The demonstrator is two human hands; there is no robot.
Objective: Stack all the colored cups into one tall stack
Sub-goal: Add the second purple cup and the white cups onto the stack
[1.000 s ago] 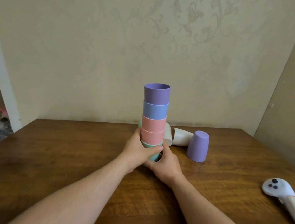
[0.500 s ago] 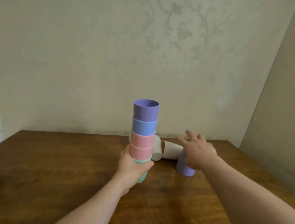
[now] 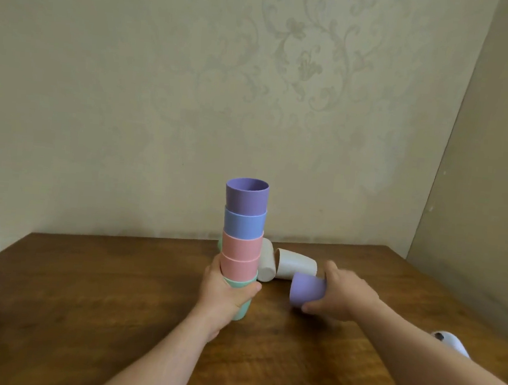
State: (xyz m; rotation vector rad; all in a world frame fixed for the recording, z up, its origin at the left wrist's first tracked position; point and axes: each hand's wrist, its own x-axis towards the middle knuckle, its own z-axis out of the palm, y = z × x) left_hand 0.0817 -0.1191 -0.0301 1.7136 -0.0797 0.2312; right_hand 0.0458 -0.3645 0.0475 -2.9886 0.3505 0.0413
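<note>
Head view: left hand point(image 3: 225, 291) grip clasps stack point(image 3: 242, 240); right hand point(image 3: 342, 295) grip clasps purple cup point(image 3: 305, 290) beside cream cups point(image 3: 295, 265).

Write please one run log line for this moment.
left hand: holds cup stack at mint base | right hand: grips loose purple cup, tilted | two cream cups: on side, unstacked

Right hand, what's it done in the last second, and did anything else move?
The right hand let go of the stack, reached right and gripped the loose purple cup, tipping it off upright. The left hand still holds the stack's base; the two white cups lie as before.
</note>
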